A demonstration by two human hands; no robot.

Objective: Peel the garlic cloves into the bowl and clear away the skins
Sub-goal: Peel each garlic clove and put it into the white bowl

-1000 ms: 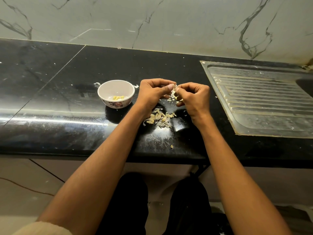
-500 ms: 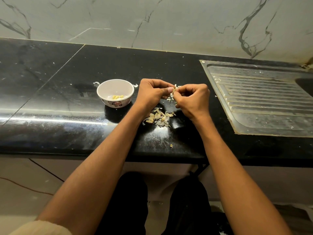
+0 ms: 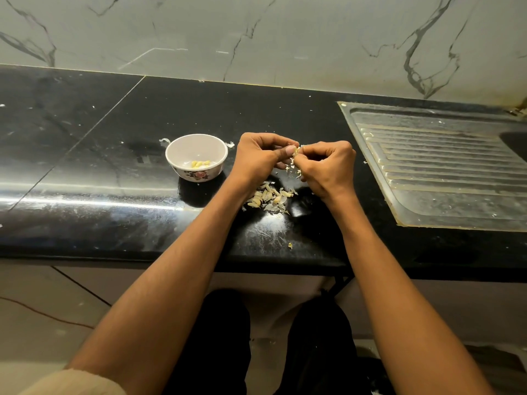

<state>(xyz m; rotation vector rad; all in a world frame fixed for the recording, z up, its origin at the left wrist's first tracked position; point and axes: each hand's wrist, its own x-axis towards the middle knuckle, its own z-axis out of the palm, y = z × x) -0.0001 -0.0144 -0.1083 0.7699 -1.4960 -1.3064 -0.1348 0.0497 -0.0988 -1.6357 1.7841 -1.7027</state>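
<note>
Above the black counter my left hand and right hand met fingertip to fingertip, both curled and pinching one garlic clove between them, with bits of skin hanging under it. Just left of my left hand stood the small white bowl with a few peeled cloves inside, and a heap of skins lay on the counter near my wrists, with the steel drainboard off to the right.

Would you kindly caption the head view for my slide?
Both hands, left and right, peel a garlic clove beside the bowl.
</note>
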